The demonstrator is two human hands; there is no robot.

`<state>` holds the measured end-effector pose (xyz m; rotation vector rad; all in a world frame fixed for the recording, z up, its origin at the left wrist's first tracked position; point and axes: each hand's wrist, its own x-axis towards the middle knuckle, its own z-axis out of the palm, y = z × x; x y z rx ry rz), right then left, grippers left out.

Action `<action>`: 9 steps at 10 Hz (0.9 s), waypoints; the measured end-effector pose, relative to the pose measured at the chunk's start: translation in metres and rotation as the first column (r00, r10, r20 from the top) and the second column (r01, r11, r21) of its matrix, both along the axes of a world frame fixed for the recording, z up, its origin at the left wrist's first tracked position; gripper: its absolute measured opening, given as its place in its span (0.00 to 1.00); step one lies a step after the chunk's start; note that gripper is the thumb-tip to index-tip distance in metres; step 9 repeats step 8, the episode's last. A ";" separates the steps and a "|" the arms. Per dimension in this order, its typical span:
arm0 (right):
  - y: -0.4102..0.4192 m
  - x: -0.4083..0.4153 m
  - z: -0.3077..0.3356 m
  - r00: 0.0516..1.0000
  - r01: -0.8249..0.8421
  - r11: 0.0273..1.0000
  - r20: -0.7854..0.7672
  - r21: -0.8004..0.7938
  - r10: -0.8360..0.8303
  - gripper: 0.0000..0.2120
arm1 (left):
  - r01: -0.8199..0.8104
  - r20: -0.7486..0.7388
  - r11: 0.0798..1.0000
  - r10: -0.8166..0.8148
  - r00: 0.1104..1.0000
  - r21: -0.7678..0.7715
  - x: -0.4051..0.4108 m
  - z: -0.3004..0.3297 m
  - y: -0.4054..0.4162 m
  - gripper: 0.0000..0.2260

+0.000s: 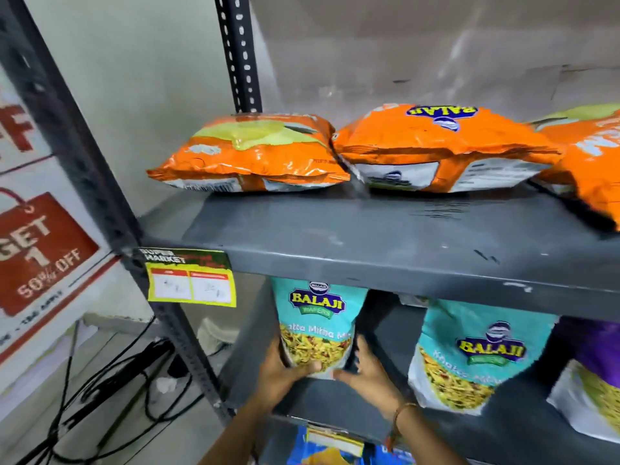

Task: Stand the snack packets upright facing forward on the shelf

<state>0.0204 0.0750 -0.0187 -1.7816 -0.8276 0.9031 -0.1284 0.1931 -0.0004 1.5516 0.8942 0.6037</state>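
A teal Balaji snack packet (317, 325) stands upright, front facing me, at the left end of the lower grey shelf (335, 402). My left hand (280, 372) grips its lower left edge and my right hand (367, 372) its lower right edge. A second teal packet (476, 357) stands upright to the right, and a purple packet (593, 374) is beside it. On the upper shelf (385, 245) three orange packets lie flat: one at the left (248, 152), one in the middle (439, 147), one at the right edge (590, 162).
A perforated metal upright (100, 182) frames the shelf on the left, with a yellow price label (191, 280) on the shelf edge. A red discount poster (37, 253) hangs at the left. Black cables (110, 391) trail on the floor. Blue packets (322, 454) show on the shelf below.
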 end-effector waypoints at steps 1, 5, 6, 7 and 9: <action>0.006 -0.009 -0.008 0.999 0.024 1.000 -0.040 -0.012 -0.024 0.25 | 0.057 0.012 0.998 -0.057 0.998 -0.027 -0.007 -0.011 0.013 0.32; -0.006 -0.029 0.003 0.994 0.079 0.996 -0.083 0.038 -0.076 0.34 | 0.125 -0.007 0.992 -0.125 0.992 0.023 -0.025 -0.015 0.014 0.35; -0.019 -0.039 0.013 0.990 0.138 0.988 -0.002 0.064 -0.138 0.53 | 0.044 -0.041 0.990 -0.039 0.998 0.133 -0.032 -0.011 0.000 0.46; -0.044 -0.047 0.024 0.978 0.148 0.986 0.136 0.079 -0.157 0.53 | -0.069 -0.074 0.952 0.096 0.993 0.299 -0.037 0.006 -0.030 0.47; -0.080 -0.054 0.043 0.930 0.139 0.982 0.324 0.127 -0.173 0.45 | -0.162 -0.029 0.863 0.199 0.979 0.478 -0.041 0.021 -0.076 0.40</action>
